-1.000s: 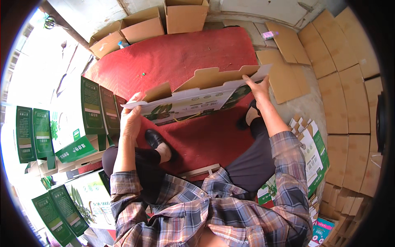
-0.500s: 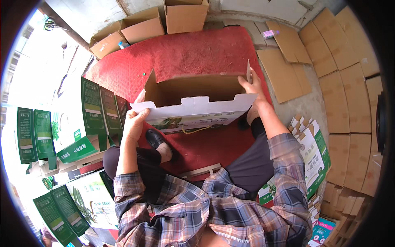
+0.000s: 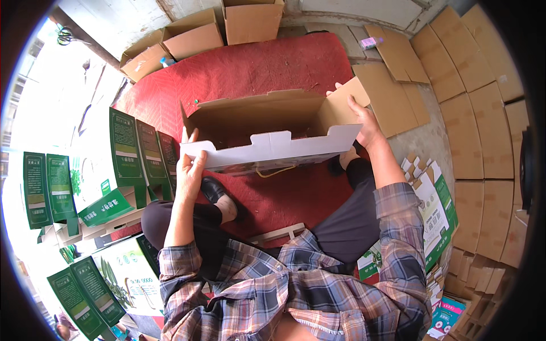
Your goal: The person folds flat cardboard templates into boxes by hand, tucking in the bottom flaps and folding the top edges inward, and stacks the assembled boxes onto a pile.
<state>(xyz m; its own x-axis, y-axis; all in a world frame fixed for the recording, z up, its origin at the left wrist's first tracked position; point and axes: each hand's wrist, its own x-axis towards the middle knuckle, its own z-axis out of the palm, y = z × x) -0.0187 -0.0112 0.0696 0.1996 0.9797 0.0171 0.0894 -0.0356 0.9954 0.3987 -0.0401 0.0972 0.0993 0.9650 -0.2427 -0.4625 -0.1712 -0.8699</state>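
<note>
Between my hands I hold up an opened cardboard carton [image 3: 239,153], white with print outside and plain brown inside. Its tabbed white edge faces me, and a yellow cord handle [image 3: 276,171] hangs on the near side. My left hand [image 3: 190,167] pinches the near left corner, thumb on the white edge and fingers behind it. At the right end, my right hand [image 3: 364,122] grips a raised brown flap, thumb inside and fingertips beyond its far edge. The inside of the carton looks bare, though part of the bottom is hidden by the near wall.
Printed green-and-white cartons [image 3: 128,165] stand at my left. More flattened printed cartons [image 3: 438,216] lie at my right. Brown boxes [image 3: 253,23] stand beyond the red mat [image 3: 256,68]. Flat cardboard [image 3: 392,102] lies right of the mat, beside stacked brown cartons [image 3: 483,131].
The carton has tilted so more of its inside shows and less of its printed front. Its right flap has swung outward with my right hand, which moved slightly right.
</note>
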